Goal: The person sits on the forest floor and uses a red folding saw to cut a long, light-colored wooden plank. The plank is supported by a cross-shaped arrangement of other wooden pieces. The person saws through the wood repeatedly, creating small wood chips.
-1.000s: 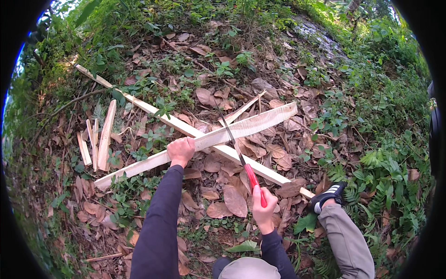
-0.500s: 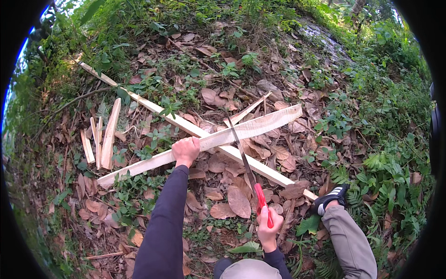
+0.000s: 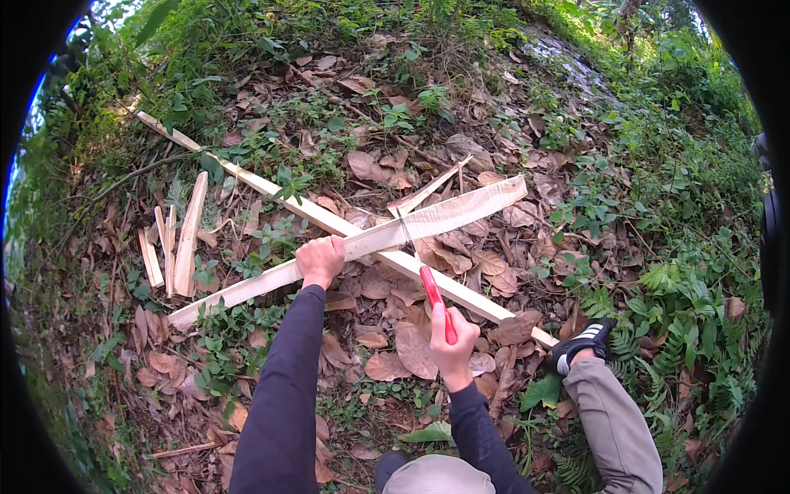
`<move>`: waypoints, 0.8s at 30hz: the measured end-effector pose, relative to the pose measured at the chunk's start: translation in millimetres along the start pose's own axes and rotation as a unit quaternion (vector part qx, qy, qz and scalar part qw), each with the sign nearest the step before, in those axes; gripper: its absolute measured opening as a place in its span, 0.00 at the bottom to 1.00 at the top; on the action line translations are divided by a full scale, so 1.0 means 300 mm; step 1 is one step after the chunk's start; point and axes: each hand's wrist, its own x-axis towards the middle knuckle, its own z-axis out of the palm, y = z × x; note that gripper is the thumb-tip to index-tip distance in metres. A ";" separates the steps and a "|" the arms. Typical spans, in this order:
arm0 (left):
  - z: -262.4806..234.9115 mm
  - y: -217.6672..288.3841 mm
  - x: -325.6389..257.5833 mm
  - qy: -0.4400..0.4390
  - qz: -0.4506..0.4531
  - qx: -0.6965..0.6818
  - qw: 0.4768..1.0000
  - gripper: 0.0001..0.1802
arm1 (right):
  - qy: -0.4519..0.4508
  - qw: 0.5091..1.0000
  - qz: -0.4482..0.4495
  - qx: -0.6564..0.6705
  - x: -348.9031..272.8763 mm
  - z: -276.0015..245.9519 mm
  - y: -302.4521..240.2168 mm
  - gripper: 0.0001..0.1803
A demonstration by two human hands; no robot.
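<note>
A long pale wooden board [image 3: 465,212] lies slantwise, rising to the right, across a longer thin wooden beam [image 3: 461,295]. My left hand [image 3: 320,261] is closed around the board, left of where the two cross. My right hand [image 3: 453,344] grips the red handle of a hand saw [image 3: 430,286]. The saw's narrow blade lies across the board, right of my left hand. How deep it sits in the wood I cannot tell. Just beyond the board lies a smaller split wood piece [image 3: 430,189].
Several short wood pieces [image 3: 189,235] lie at the left. Dry brown leaves [image 3: 415,350] and green plants cover the sloping ground. My shoe [image 3: 583,344] is beside the beam's near right end. A dark shape [image 3: 770,218] shows at the far right edge.
My right hand has pushed the saw forward and slightly left, bringing its red handle close to the board. My left hand keeps its hold on the board.
</note>
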 end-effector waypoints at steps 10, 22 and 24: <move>0.016 -0.012 -0.008 0.027 0.000 -0.018 0.999 0.28 | 0.014 1.000 0.011 0.018 -0.034 -0.016 0.034 0.16; 0.001 0.015 0.002 0.002 0.000 -0.023 1.000 0.28 | 0.028 0.999 0.004 0.021 -0.050 -0.023 0.033 0.22; -0.007 -0.005 0.003 0.004 -0.009 -0.013 1.000 0.28 | -0.006 0.999 0.024 0.025 0.010 0.009 0.007 0.21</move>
